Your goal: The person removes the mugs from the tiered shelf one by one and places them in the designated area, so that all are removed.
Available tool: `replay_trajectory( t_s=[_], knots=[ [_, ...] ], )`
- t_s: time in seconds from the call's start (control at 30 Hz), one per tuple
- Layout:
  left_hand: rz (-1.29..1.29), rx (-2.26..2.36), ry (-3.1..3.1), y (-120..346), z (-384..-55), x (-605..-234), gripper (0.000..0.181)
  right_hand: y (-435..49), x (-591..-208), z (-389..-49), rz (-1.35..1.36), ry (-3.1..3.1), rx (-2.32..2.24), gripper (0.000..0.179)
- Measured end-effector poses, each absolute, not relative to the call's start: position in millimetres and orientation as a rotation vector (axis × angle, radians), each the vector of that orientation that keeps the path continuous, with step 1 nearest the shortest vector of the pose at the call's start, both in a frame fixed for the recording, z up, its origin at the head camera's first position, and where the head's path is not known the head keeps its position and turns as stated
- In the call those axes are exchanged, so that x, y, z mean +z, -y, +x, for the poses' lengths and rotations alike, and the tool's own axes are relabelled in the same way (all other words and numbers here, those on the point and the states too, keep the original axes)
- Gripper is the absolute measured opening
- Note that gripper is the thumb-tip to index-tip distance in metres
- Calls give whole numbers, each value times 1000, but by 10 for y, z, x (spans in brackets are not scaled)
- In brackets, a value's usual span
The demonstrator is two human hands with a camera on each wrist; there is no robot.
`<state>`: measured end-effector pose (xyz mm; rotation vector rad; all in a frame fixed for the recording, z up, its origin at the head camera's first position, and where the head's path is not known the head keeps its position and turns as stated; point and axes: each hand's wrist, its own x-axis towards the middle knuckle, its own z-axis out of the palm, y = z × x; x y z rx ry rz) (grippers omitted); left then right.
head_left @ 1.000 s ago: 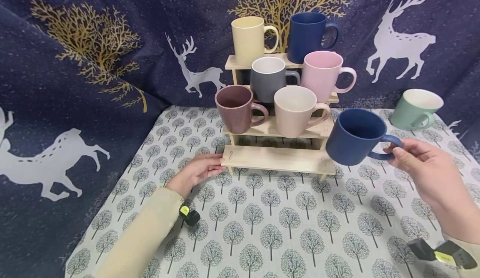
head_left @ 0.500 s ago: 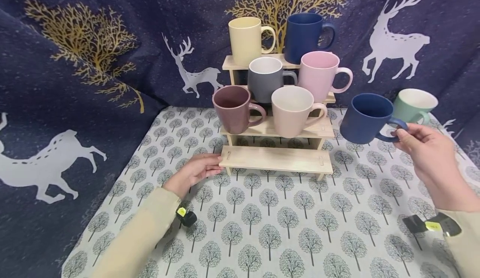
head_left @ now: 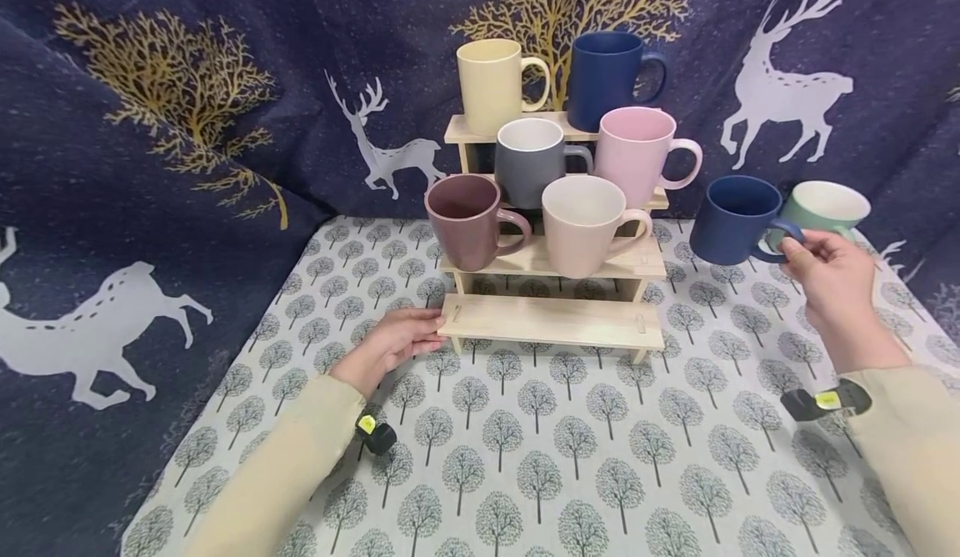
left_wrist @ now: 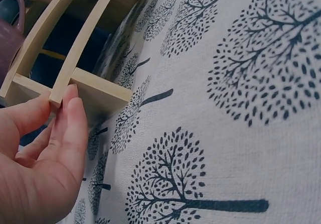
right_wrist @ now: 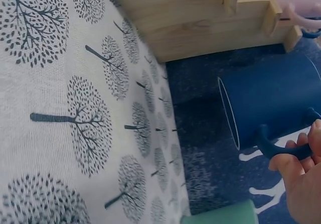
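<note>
My right hand (head_left: 836,278) pinches the handle of a dark blue mug (head_left: 731,223), right of the wooden tiered rack (head_left: 551,321). In the head view this mug overlaps a green mug (head_left: 828,203) with a white inside, at the table's right rear. The right wrist view shows the held blue mug (right_wrist: 273,101) with thumb and fingers at its handle. My left hand (head_left: 393,342) grips the left end of the rack's lowest shelf; in the left wrist view, thumb and fingers pinch that shelf's end (left_wrist: 60,91). The lowest shelf bears no mug.
On the rack's upper tiers stand a yellow mug (head_left: 489,86), another blue mug (head_left: 606,82), a grey mug (head_left: 529,163), a pink mug (head_left: 636,157), a plum mug (head_left: 465,223) and a pale pink mug (head_left: 583,225). Behind hangs a navy cloth (head_left: 247,65) with deer.
My right hand has carried the blue mug away from the rack's front, to the right and back, up to the green mug. The left hand keeps its grip on the shelf.
</note>
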<state>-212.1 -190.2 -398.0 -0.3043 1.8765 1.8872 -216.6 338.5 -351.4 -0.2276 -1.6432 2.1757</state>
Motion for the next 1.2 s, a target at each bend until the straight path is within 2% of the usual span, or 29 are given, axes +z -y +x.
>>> replay_trajectory(
  t_s=[0.47,0.73,1.2],
  knots=[
    [-276,1915,-1866,1933,-2108,-4014,48,-3415,-3655,-2541,-526,1695,2075,34],
    [-256,1927,-1857,1927,-2109,-4031,48,-3426,-3779,-2673,-703,1682,2054,27],
    [-276,1954,-1836,1929,-2109,-4031,50,-3460,-3852,-2869,-767,1698,2034,27]
  ],
)
